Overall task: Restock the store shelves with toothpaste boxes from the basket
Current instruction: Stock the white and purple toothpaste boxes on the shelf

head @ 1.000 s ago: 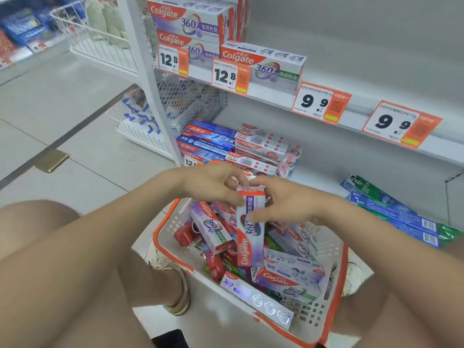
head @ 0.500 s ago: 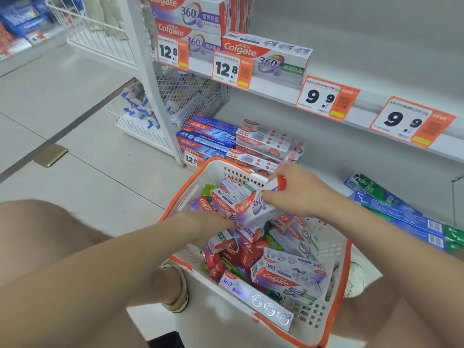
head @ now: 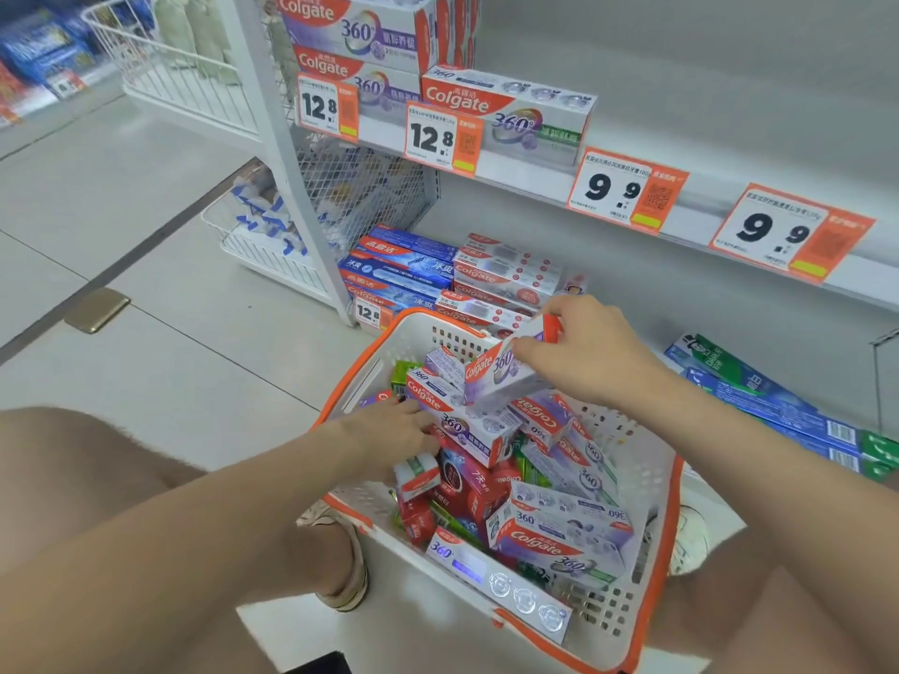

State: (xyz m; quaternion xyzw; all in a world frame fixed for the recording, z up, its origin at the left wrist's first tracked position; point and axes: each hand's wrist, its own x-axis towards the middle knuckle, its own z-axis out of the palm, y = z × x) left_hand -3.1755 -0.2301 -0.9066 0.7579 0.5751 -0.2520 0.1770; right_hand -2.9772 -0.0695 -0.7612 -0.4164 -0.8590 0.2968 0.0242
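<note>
Toothpaste box (head: pixel 501 377): held by one hand now, not two as a second ago. Tipped over too. Stood on end back then, lies slanted now. Hangs just above the pile, with the long side running from low on the left to high on the right.

Right hand (head: pixel 588 355): grips the high end, thumb on the front, fingers curled over the top.

Left hand (head: pixel 389 430): gone down into the pile. Fingers nearly straight, touching the side of another Colgate box (head: pixel 457 420). Holds nothing, as far as can be seen.

Basket (head: pixel 627 610): sits on the floor between the knees, full of mixed boxes.

Upper shelf (head: pixel 530 180): up and ahead of the right hand, a little to the left. Has purple boxes (head: pixel 355 26) of the same kind stacked at the left end, long sides along the edge.

Likely next: up and forward with the held box, then a turn to lie the same way as that stack. Best done by the right hand, nearer the shelf and already gripping.
</note>
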